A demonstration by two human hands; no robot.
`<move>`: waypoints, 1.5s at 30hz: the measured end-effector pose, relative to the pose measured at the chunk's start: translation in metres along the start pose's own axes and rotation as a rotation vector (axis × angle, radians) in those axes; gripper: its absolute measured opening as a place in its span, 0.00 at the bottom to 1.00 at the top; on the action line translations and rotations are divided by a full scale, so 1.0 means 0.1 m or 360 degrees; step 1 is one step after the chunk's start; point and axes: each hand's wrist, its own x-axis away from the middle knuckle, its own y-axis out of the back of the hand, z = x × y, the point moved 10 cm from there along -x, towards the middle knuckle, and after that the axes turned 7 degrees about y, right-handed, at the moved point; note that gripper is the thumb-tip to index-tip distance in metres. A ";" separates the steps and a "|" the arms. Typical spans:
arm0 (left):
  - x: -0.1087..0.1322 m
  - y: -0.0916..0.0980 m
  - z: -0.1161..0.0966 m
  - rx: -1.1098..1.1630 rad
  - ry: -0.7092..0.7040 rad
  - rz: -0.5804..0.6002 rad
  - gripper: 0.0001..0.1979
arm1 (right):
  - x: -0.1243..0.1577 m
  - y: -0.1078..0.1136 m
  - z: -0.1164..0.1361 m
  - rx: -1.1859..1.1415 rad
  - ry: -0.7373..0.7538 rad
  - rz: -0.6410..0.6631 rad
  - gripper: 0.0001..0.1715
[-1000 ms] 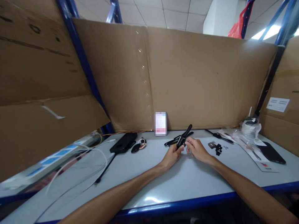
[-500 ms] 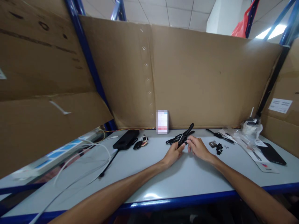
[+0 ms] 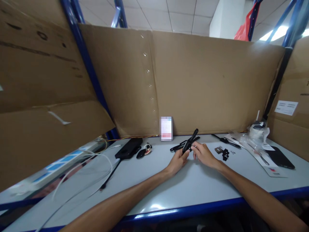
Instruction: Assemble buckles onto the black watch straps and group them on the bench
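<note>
Cardboard walls back the pale tabletop (image 3: 145, 183). Just right of the small card (image 3: 166, 128), the left hand (image 3: 177, 160) still pinches the black rod-shaped part (image 3: 190, 141), tilted up. The right hand (image 3: 204, 154) pinches its lower end. Neither grip has changed.

A tall brown cardboard wall (image 3: 205, 83) stands behind the grey surface (image 3: 145, 187). A small card (image 3: 166, 128) leans on it. To the left lie a flat black box (image 3: 128, 148), a key fob (image 3: 144, 151) and white cables (image 3: 96, 161). On the right lie a black phone (image 3: 280, 158) and a plastic bag (image 3: 258, 132).
</note>
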 end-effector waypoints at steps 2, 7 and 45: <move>0.00 0.00 0.01 -0.0010 0.0006 0.0004 0.29 | 0.00 0.01 0.01 0.0030 0.0007 0.0003 0.12; -0.01 0.02 0.03 -0.0016 0.0005 -0.0038 0.29 | 0.00 0.03 0.03 0.0121 0.0034 0.0025 0.12; 0.01 0.05 0.03 -0.0101 0.0084 -0.0079 0.25 | -0.02 0.01 0.07 0.0149 -0.0038 0.0041 0.12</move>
